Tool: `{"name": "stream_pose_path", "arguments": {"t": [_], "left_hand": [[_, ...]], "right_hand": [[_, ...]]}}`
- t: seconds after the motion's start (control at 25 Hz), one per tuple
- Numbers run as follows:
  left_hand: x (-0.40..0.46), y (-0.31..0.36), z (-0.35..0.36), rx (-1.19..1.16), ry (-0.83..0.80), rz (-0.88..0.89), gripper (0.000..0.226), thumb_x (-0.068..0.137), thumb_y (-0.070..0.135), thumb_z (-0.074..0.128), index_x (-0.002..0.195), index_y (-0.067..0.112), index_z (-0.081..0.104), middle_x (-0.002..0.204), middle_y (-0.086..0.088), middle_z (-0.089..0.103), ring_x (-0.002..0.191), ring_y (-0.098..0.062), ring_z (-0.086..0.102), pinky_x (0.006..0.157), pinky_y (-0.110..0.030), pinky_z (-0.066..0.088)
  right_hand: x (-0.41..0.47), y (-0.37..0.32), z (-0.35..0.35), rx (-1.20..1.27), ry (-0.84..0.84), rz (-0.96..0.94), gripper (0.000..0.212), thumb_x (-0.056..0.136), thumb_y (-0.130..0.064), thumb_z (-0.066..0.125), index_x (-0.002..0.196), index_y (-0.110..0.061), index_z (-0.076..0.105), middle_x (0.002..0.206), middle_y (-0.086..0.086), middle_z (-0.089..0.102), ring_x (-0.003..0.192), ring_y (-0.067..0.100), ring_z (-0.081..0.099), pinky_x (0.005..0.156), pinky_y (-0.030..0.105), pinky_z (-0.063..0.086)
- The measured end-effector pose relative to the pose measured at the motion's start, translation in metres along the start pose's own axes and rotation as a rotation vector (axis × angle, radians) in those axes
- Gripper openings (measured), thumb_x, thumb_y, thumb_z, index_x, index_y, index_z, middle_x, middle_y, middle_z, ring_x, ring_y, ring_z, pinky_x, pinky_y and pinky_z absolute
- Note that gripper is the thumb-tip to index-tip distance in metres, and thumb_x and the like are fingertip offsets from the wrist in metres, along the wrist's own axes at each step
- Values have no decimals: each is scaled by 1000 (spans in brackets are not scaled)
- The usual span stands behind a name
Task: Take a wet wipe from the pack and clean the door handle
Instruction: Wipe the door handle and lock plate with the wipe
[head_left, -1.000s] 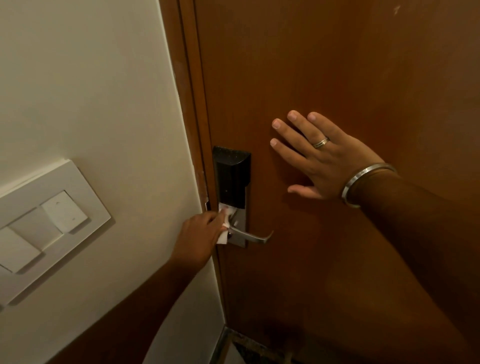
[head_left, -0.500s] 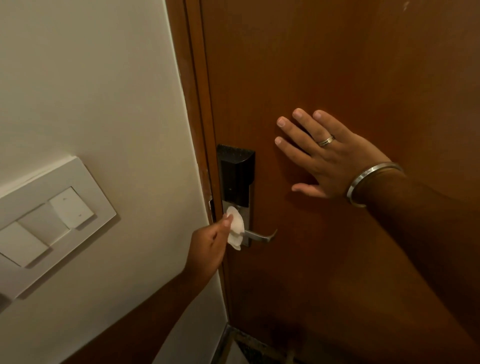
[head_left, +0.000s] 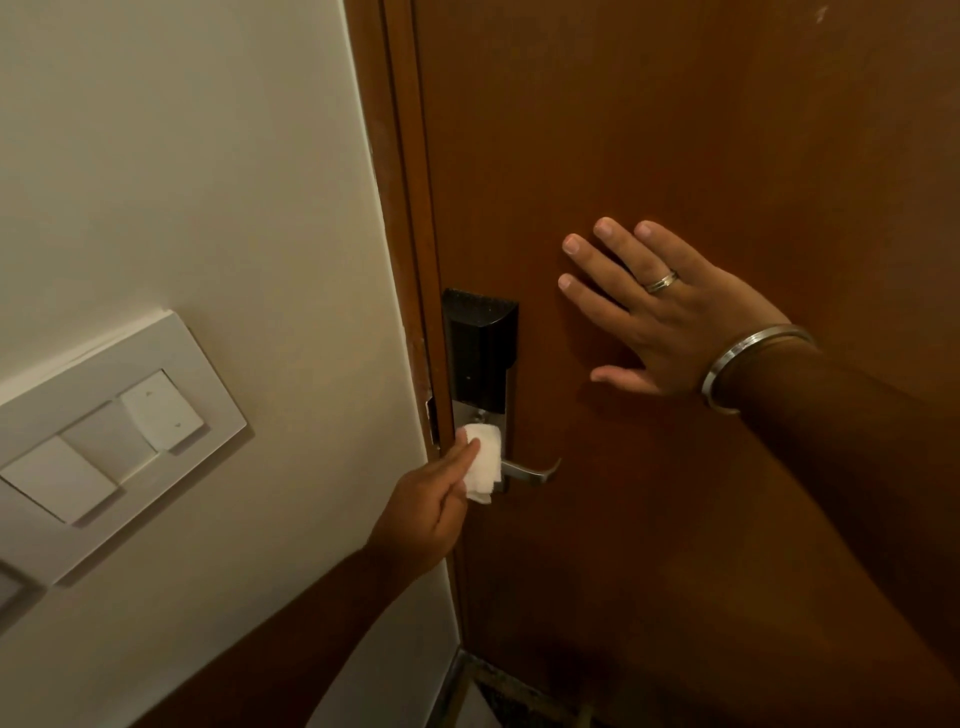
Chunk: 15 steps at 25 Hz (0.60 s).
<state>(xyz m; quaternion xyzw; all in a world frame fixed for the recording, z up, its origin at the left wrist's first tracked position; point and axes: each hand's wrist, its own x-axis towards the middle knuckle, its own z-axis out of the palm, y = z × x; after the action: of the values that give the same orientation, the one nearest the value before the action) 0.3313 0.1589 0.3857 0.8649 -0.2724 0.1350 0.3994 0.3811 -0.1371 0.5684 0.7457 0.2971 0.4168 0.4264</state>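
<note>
Left hand (head_left: 423, 514): gripping a folded white wet wipe (head_left: 483, 462), pressing it against the base of the silver door handle (head_left: 532, 472), below the black lock housing (head_left: 480, 348) at the door's (head_left: 727, 130) left edge. Right hand (head_left: 660, 317): lying flat, fingers spread, holding nothing, resting on the door panel, wearing a ring (head_left: 661, 282) and bangle (head_left: 748, 364).

Lighting on my feed: dim, warm, yellowish. The wall (head_left: 182, 156) reads brightest; the door (head_left: 727, 130) goes dark toward the lower right. Soft shadows under the switch plate (head_left: 104, 415) and beneath the right hand (head_left: 670, 322). No glare. Wide-angle bowing along the door frame (head_left: 400, 182); focus fairly sharp, forearms murky.
</note>
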Motion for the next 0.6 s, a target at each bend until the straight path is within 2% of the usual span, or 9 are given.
{"name": "stream_pose_path", "arguments": {"t": [0.04,0.08,0.12,0.24,0.36,0.48,0.6], "left_hand": [[5,-2,-5,41,-61,13,50,95,14,39,144,11,33,148,-14,38,133,-17,39,107,-25,33],[12,-4,-8,104,-115,30,53,94,9,41,146,12,30,152,-9,29,140,-18,26,113,-32,25],[19,-7,-10,176,-145,51,56,94,4,46,146,13,29,153,-7,26,141,-19,22,114,-35,21],[39,-11,-14,321,-167,92,58,89,-2,60,141,12,38,147,-11,38,133,-26,38,110,-37,29],[47,-8,-19,412,-167,196,53,78,-4,74,127,4,56,131,-20,55,119,-34,54,98,-47,43],[48,-4,-19,609,-181,337,55,62,0,86,113,3,66,117,-21,65,109,-36,61,87,-51,50],[44,5,-11,673,-232,372,58,54,8,92,107,6,68,108,-18,70,103,-34,65,81,-49,53]], "right_hand": [[0,0,0,0,-2,0,98,89,-75,18,159,-6,12,165,25,4,152,43,4,124,52,-3],[0,0,-1,-2,-5,-1,98,89,-75,18,159,-6,12,165,25,4,152,43,4,124,52,-3],[0,1,-1,-4,-7,-4,98,89,-75,17,159,-6,12,165,25,4,152,43,4,124,52,-3],[-1,0,-1,-5,-6,-4,99,89,-75,17,159,-6,10,165,25,3,152,43,4,124,52,-4],[-2,-1,0,-11,-7,-5,98,89,-75,16,159,-7,9,165,24,2,152,43,4,124,52,-3],[-2,-2,0,-2,-7,-7,98,89,-75,16,159,-6,9,165,24,2,152,43,3,124,52,-2],[-1,0,0,5,3,-1,98,90,-75,18,159,-6,11,165,25,3,152,43,3,124,52,-2]]}}
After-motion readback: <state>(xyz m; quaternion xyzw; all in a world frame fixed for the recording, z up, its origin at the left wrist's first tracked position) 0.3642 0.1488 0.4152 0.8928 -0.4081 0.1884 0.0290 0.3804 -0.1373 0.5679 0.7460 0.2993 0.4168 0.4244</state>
